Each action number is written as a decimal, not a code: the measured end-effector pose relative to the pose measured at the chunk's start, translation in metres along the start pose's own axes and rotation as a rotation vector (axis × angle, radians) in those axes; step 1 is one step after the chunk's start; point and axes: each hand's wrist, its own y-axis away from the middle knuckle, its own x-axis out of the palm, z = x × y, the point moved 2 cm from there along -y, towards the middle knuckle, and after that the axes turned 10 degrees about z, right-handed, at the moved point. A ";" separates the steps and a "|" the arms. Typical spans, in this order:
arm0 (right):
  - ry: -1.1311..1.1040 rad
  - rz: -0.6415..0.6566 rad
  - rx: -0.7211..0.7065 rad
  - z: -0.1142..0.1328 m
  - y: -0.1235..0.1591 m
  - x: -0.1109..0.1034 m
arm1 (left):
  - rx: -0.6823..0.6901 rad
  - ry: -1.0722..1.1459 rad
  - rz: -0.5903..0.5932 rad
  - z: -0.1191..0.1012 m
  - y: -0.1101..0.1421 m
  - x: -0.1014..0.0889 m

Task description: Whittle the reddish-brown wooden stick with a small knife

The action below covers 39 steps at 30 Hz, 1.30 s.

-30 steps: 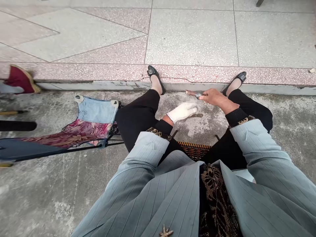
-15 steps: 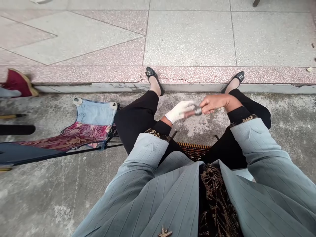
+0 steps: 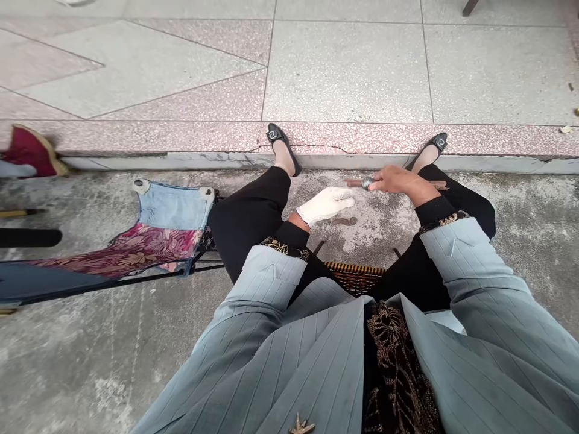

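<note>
My left hand (image 3: 326,204), in a white knitted glove, is stretched toward the right with its fingers extended and loosely together; nothing shows in it. My bare right hand (image 3: 394,179) is closed around a thin brown stick (image 3: 438,185) with a coil of silvery wire (image 3: 367,182) wrapped on it. One end of the stick points left just above my gloved fingertips, the other comes out past my right wrist. Just below the glove is a small curved brown piece (image 3: 345,221); I cannot tell whether it is lying on the ground or in the air.
Between my knees is the edge of a woven seat (image 3: 355,277). A folding chair with denim and floral fabric (image 3: 158,241) stands at my left. A person's red shoe (image 3: 34,150) is at the far left. My feet rest on a tiled step (image 3: 348,135) ahead.
My left hand has drawn back slightly from the wire coil. My right hand has moved up and right with the stick. The curved brown piece now shows below the glove.
</note>
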 end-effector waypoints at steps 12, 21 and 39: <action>-0.699 -0.056 -0.440 0.001 0.020 -0.008 | 0.073 0.399 -0.065 0.013 -0.012 0.007; 0.020 -0.134 0.001 -0.007 -0.008 0.001 | -0.023 0.172 -0.067 -0.008 0.005 0.000; -0.774 -0.010 -0.397 0.000 -0.003 0.005 | 0.008 0.144 -0.018 0.020 -0.015 0.015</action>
